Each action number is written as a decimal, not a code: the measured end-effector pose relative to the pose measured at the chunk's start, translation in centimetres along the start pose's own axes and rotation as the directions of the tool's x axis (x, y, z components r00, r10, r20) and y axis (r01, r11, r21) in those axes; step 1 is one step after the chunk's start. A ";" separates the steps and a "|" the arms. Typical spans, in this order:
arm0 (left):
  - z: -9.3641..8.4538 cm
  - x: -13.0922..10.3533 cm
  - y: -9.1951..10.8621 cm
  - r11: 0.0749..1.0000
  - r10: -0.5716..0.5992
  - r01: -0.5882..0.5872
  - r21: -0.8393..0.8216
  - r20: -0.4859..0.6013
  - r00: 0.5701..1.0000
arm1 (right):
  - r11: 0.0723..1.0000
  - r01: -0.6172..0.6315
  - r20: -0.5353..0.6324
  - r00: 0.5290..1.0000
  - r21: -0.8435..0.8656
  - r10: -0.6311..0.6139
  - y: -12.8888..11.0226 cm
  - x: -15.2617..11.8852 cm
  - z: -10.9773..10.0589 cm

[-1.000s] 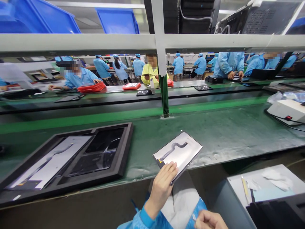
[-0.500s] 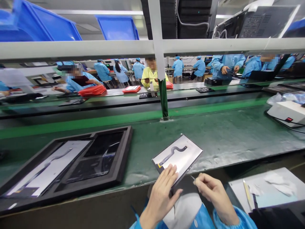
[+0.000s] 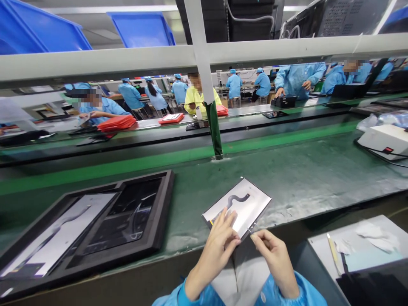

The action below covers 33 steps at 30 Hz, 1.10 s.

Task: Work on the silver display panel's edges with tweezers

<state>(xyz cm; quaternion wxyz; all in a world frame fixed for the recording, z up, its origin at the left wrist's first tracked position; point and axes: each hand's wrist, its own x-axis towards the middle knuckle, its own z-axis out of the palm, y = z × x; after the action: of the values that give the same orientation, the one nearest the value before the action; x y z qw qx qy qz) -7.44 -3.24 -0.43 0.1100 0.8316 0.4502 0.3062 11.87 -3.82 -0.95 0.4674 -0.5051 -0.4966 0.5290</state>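
Note:
A display panel (image 3: 251, 197) lies tilted near the front edge of the green bench, pale back upward, with a dark curved flex cable (image 3: 234, 199) on it. My left hand (image 3: 219, 238) rests on its near-left part, two fingers spread over the back, index finger and thumb closing at the near edge. At the panel's near-right edge, my right hand (image 3: 270, 253) pinches a small thin pale piece (image 3: 249, 230), too small to identify. To the left sits a black foam tray (image 3: 164, 212) holding another display panel (image 3: 68, 229) and dark glossy screens (image 3: 123, 227).
A grey-white board (image 3: 321, 250) at the lower right carries a yellowish-handled tool (image 3: 333, 253) and crumpled white tissues (image 3: 379, 238). A white box with a red switch (image 3: 387, 140) stands on the right. A post (image 3: 214, 131) rises behind the panel. Co-workers sit beyond the conveyor.
My right hand has moved left and up, bringing the thin piece to the panel's edge. My left index finger and thumb have drawn together at the edge. The view has shifted slightly.

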 end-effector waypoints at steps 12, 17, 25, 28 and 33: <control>-0.2 2.3 0.0 0.997 0.062 -0.067 0.030 0.143 0.988 | 0.971 0.101 0.155 0.986 -0.216 -0.068 2.5 -0.9 0.1; -0.2 2.3 -0.7 0.995 0.054 -0.066 0.071 0.158 0.986 | 0.969 -0.213 0.251 0.952 0.124 0.177 3.5 -0.3 0.5; -0.8 -0.4 1.2 0.945 0.127 -0.152 0.291 0.102 0.987 | 0.880 -0.399 0.353 0.887 0.259 0.298 5.7 -0.3 1.5; -0.1 0.1 2.0 0.916 0.191 -0.226 0.332 0.135 0.972 | 0.872 -0.408 0.360 0.883 0.268 0.303 5.9 -0.4 1.7; 0.5 2.9 1.2 0.954 0.183 -0.225 0.198 0.207 0.961 | 0.908 -0.333 0.319 0.915 0.255 0.246 5.6 -0.6 1.4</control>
<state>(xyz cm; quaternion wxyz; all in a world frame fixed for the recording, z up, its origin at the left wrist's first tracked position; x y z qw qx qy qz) -5.13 -1.52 0.89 0.0266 0.9057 0.3804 0.1851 10.54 -4.88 -6.55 0.3800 -0.4158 -0.3887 0.7291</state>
